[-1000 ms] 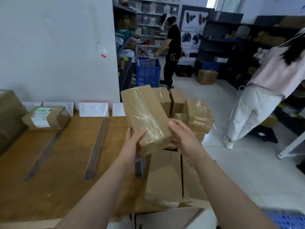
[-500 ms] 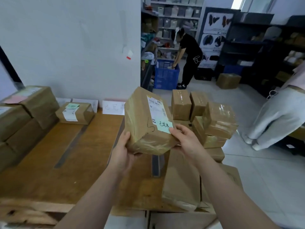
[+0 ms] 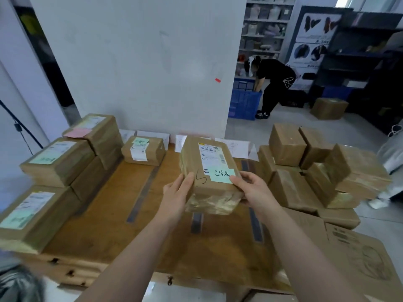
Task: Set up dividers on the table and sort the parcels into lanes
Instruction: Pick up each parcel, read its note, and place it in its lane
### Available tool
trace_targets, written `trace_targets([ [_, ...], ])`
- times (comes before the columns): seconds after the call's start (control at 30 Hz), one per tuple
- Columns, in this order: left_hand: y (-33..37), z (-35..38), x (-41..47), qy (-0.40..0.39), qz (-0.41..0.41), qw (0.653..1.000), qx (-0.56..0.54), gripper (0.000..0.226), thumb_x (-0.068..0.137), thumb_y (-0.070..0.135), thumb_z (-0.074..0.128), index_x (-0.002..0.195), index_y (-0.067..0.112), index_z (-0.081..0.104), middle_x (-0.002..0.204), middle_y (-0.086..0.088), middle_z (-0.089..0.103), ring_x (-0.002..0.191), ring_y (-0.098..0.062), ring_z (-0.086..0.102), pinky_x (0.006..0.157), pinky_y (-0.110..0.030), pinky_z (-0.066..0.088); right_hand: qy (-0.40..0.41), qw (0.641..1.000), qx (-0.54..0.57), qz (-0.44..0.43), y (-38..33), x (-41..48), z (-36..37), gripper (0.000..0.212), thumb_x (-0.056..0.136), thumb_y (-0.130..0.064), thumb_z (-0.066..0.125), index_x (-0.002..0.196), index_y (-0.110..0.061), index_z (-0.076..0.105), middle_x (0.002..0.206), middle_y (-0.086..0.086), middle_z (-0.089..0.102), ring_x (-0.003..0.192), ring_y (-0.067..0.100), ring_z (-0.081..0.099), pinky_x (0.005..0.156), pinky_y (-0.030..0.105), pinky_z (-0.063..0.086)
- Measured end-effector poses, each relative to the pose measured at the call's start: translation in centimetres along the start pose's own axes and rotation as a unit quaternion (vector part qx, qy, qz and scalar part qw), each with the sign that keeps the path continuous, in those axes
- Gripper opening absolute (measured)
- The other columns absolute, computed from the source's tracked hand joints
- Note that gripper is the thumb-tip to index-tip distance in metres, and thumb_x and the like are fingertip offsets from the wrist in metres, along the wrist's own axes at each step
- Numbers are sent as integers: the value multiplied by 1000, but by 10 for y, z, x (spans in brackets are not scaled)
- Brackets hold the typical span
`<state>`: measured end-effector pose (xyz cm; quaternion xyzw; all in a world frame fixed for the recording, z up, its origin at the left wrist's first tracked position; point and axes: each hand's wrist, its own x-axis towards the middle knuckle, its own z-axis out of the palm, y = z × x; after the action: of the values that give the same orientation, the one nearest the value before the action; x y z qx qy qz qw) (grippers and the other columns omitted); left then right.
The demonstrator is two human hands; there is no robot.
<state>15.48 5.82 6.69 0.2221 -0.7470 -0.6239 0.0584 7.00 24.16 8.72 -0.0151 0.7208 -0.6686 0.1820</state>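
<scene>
I hold a brown taped parcel (image 3: 209, 171) above the wooden table (image 3: 104, 225), label side up, with a white shipping label and a green sticky note on it. My left hand (image 3: 177, 194) grips its near left corner and my right hand (image 3: 255, 190) grips its near right corner, thumb on the green note. Dark divider strips (image 3: 142, 192) lie lengthwise on the table and mark lanes. One small parcel (image 3: 142, 150) sits at the far end of a lane. White paper lane signs (image 3: 234, 147) stand along the table's back edge.
Stacked parcels (image 3: 58, 160) fill the table's left side. A pile of unsorted parcels (image 3: 316, 168) rests on flat cartons (image 3: 357, 253) at the right. A white wall stands behind the table. A person (image 3: 274, 83) bends over a blue crate (image 3: 244, 103) in the aisle.
The parcel was turned so its label faces up and has moved left from the pile, over the middle lanes. My view swung left, bringing the left stacks into sight.
</scene>
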Motion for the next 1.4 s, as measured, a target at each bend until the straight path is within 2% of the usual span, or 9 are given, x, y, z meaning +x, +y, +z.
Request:
trace_targets([
  [0.1,-12,-34,13,-45,-21,999,-7,89,66,92,46,139,42,46,139,5,52,116,-17,59,103,-46,46,13,1000,-7,13,3,4,36,31,90,-28,67,117,-19,57,102,-2,70,79,12,71,57,23,53],
  [0.23,-9,-66,26,-73,-43,996,11,70,88,71,43,149,39,31,139,14,49,125,-17,51,109,-46,39,35,999,-14,33,10,14,72,30,89,-28,68,115,-19,57,100,-2,70,81,14,70,60,26,53],
  [0.37,-17,-84,54,-84,-52,995,27,54,98,58,38,148,37,36,131,12,56,115,-13,56,107,-44,42,58,997,-30,47,14,33,95,35,87,-27,71,117,-18,56,106,2,69,86,18,71,70,33,59],
  [0.53,-29,-92,105,-73,-63,994,49,66,84,70,41,143,40,42,133,10,60,118,-18,58,106,-48,42,68,995,-58,54,18,79,112,43,85,-27,73,122,-16,53,113,2,66,92,19,69,82,40,59],
  [0.7,-38,-90,165,-61,-90,993,45,51,97,49,44,145,34,41,133,3,59,112,-21,61,100,-46,49,60,991,-96,66,22,134,122,48,86,-26,72,128,-15,50,121,2,63,93,15,64,70,29,57],
  [0.83,-51,-85,212,-59,-96,992,60,56,95,48,45,147,32,38,139,4,55,116,-21,59,101,-46,49,58,987,-121,84,32,182,128,54,85,-27,73,132,-15,48,125,3,61,98,16,63,81,36,59],
  [1.0,-72,-77,259,-49,-115,989,83,61,91,50,48,148,32,36,145,4,49,125,-24,52,106,-49,43,58,987,-113,98,46,225,136,55,87,-20,71,135,-14,47,127,5,62,102,17,64,78,32,59],
  [1.17,-68,-66,288,-42,-124,986,100,48,104,27,40,152,22,33,148,-1,44,129,-24,47,107,-44,42,77,982,-130,111,64,261,144,58,87,-21,70,140,-15,44,130,5,60,99,14,60,83,35,58],
  [1.4,-86,-59,328,-53,-120,984,117,48,105,21,37,152,23,31,146,-1,47,127,-23,48,103,-43,46,100,977,-153,113,77,292,154,58,88,-20,69,140,-17,44,128,5,62,108,20,63,84,39,59],
])
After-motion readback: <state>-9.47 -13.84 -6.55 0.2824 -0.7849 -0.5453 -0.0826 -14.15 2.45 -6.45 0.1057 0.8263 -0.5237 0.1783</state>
